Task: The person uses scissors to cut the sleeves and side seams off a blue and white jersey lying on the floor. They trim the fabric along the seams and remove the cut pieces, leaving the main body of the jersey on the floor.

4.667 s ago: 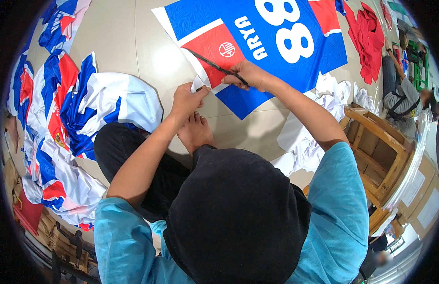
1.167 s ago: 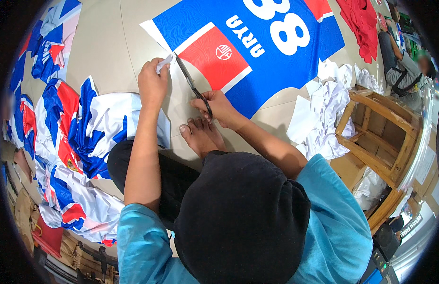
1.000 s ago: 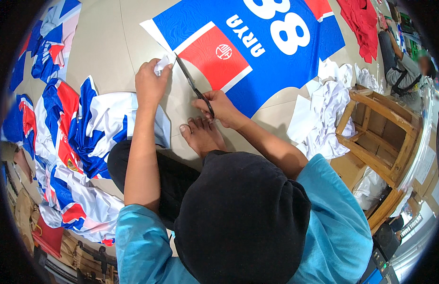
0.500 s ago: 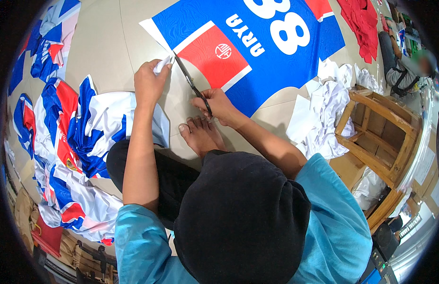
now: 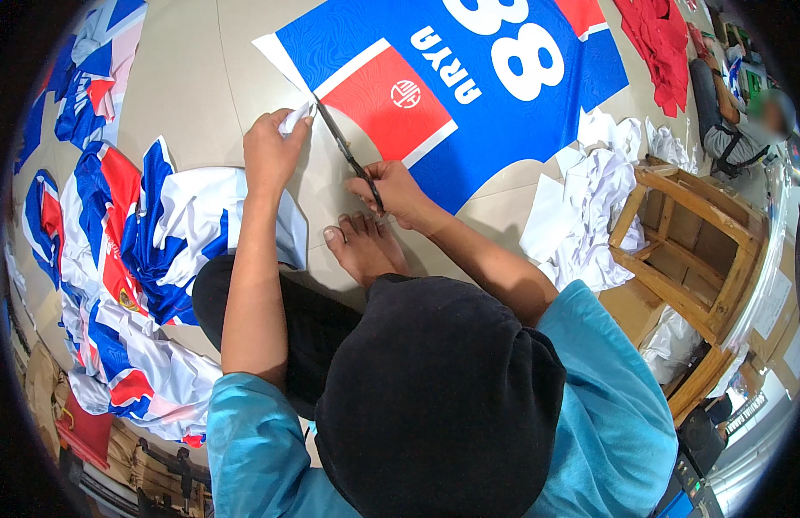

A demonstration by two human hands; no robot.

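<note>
My right hand (image 5: 395, 192) grips a pair of black-handled scissors (image 5: 343, 144), with the blades at the white edge of a blue fabric panel (image 5: 503, 131). The panel lies flat on the floor and bears a red block, white lettering and large white digits. Between its thumb and fingers, my left hand (image 5: 270, 154) pinches a crumpled white strip (image 5: 293, 119) beside the blade tips. That strip runs up along the panel's left edge to its far corner. How far apart the blades stand is hard to tell.
Blue, white and red fabric pieces (image 5: 115, 250) heap at the left, with more at the far left. White scraps (image 5: 590, 211) pile at the right beside a wooden stool frame (image 5: 706, 233). Red cloth (image 5: 660, 56) lies far right, near another person (image 5: 736, 129). My bare foot (image 5: 365, 246) rests below the scissors.
</note>
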